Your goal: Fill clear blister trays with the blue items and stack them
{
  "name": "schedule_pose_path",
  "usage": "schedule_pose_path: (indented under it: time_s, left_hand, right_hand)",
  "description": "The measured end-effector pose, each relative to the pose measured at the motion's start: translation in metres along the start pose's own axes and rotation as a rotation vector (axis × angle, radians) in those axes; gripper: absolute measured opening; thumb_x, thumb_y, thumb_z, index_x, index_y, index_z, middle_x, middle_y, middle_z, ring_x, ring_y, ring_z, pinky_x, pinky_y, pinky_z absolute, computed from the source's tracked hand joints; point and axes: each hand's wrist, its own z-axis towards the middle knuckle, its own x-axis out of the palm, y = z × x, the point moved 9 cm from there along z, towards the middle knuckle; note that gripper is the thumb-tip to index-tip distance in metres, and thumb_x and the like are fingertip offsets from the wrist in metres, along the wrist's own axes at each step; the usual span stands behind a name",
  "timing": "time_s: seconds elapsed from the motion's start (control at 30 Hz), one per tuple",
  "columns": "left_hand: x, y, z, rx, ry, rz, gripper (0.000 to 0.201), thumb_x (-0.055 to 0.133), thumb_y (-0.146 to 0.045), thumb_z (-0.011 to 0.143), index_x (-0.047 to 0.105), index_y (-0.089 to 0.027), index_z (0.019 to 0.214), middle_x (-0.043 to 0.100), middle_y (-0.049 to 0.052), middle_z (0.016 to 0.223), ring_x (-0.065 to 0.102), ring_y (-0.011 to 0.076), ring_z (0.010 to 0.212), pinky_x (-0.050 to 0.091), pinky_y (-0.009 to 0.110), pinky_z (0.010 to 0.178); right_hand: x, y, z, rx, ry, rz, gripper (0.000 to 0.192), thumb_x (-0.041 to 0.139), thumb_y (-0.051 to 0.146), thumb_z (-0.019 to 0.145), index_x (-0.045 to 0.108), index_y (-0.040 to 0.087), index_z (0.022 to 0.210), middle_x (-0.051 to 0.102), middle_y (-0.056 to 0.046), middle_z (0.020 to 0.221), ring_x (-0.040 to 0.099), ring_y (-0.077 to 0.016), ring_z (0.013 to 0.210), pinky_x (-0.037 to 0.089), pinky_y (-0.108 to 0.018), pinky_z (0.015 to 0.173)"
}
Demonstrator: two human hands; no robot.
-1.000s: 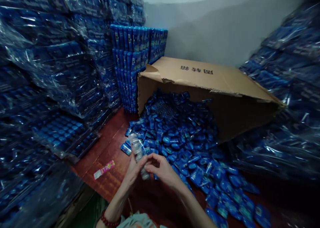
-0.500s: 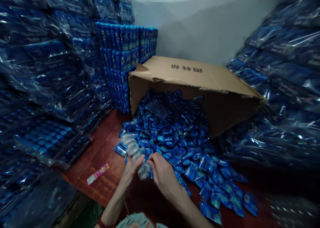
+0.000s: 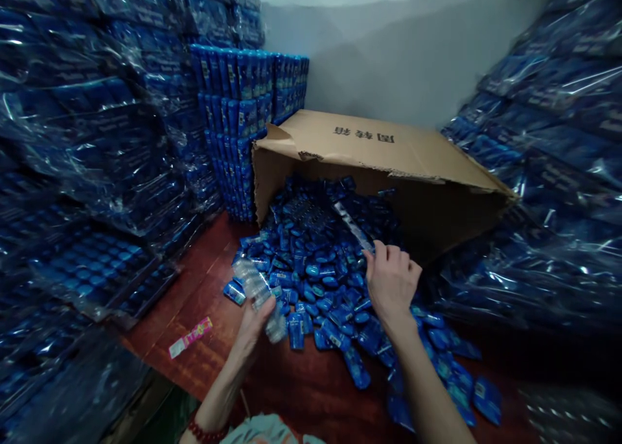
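Observation:
My left hand is closed around a nested stack of clear plastic trays, held at a slant over the near left edge of the pile. In my right hand, raised to the right, a single thin clear plastic tray is pinched by one end and seen almost edge-on. That tray points up and left toward the box opening. Below and between the hands spreads a heap of small blue packets, which spills out of a cardboard box lying on its side.
Blue bottle-like packs stand stacked left of the box. Film-wrapped stacks rise at left and more wrapped packs at right. A pink and white strip lies on the red surface. A clear tray shows dimly at lower right.
My right hand has left the tray stack and moved right and up, now with one tray separated from it. My left hand still grips the stack, slightly further left.

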Motion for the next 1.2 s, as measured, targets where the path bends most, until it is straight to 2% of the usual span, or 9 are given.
schedule_pose_path:
  time_s: [0.1,0.23,0.33,0.5,0.63,0.77,0.9,1.1,1.2]
  left_hand:
    - [0.008,0.007,-0.002,-0.009,0.017,-0.01,0.064,0.076,-0.048,0.061,0.05,-0.02,0.113,0.063,0.002,0.083,0.063,0.0159,0.07,0.051,0.028,0.065]
    - [0.016,0.013,-0.007,-0.025,0.036,0.012,0.062,0.074,-0.047,0.065,0.048,-0.021,0.114,0.061,0.0,0.078,0.061,0.0142,0.067,0.049,0.026,0.065]
    - [0.014,0.009,-0.007,0.012,0.013,0.078,0.067,0.075,-0.046,0.065,0.045,-0.02,0.12,0.059,-0.001,0.078,0.058,0.0126,0.066,0.048,0.025,0.065]
    - [0.002,0.001,-0.006,0.034,-0.066,0.168,0.087,0.076,-0.048,0.061,0.034,-0.02,0.132,0.059,0.0,0.08,0.059,0.0136,0.067,0.048,0.026,0.066]
    - [0.001,0.0,-0.008,0.017,-0.022,0.186,0.094,0.076,-0.048,0.062,0.026,-0.022,0.138,0.06,0.001,0.083,0.058,0.0135,0.064,0.048,0.026,0.06]
    - [-0.002,0.003,-0.008,-0.003,-0.016,0.087,0.096,0.075,-0.053,0.06,0.029,-0.021,0.137,0.062,0.002,0.082,0.059,0.0152,0.06,0.047,0.026,0.052]
    - [-0.014,-0.001,-0.003,-0.02,-0.084,-0.008,0.082,0.077,-0.048,0.059,0.041,-0.021,0.128,0.064,0.001,0.079,0.062,0.0167,0.06,0.049,0.026,0.052]
    - [-0.046,-0.017,0.003,-0.004,-0.226,-0.118,0.058,0.079,-0.041,0.056,0.059,-0.018,0.106,0.069,0.007,0.1,0.065,0.0248,0.094,0.054,0.032,0.078]
    - [-0.046,-0.016,0.002,-0.006,-0.222,-0.115,0.057,0.077,-0.043,0.059,0.059,-0.019,0.108,0.067,0.007,0.107,0.065,0.0259,0.097,0.055,0.035,0.079]
  right_hand:
    - [0.015,0.017,-0.007,-0.028,0.193,0.35,0.027,0.045,0.034,0.091,0.059,0.016,0.106,0.061,-0.013,0.099,0.053,-0.0242,0.089,0.035,-0.037,0.076]
    - [0.023,0.096,-0.063,-0.109,0.715,1.098,0.011,0.059,0.031,0.083,0.062,0.023,0.09,0.063,-0.001,0.089,0.057,-0.0154,0.082,0.041,-0.028,0.075]
    - [0.027,0.127,-0.096,0.069,0.933,1.39,0.008,0.065,0.026,0.075,0.06,0.021,0.078,0.062,0.003,0.077,0.056,-0.0127,0.074,0.042,-0.024,0.07]
    - [0.059,0.131,-0.119,0.46,1.097,1.609,0.021,0.072,0.027,0.063,0.058,0.019,0.076,0.056,0.006,0.061,0.051,-0.009,0.057,0.039,-0.021,0.055]
    - [0.069,0.141,-0.126,0.435,1.272,1.622,0.024,0.071,0.037,0.063,0.061,0.015,0.062,0.057,0.004,0.054,0.048,-0.0079,0.05,0.036,-0.021,0.051]
    - [0.068,0.15,-0.122,0.399,1.324,1.648,0.026,0.071,0.038,0.062,0.062,0.014,0.059,0.057,0.003,0.051,0.048,-0.0083,0.047,0.037,-0.022,0.05]
    - [0.055,0.153,-0.101,0.222,1.204,1.583,0.019,0.061,0.033,0.074,0.063,0.015,0.067,0.061,0.001,0.06,0.053,-0.0106,0.057,0.04,-0.022,0.055]
    - [0.012,0.129,-0.029,-0.207,0.346,0.78,0.018,0.044,0.018,0.087,0.056,0.019,0.073,0.059,-0.003,0.072,0.053,-0.016,0.072,0.036,-0.029,0.069]
    - [0.016,0.133,-0.003,-0.326,0.163,0.462,0.023,0.039,0.018,0.091,0.055,0.018,0.074,0.059,-0.006,0.072,0.052,-0.0187,0.073,0.032,-0.032,0.07]
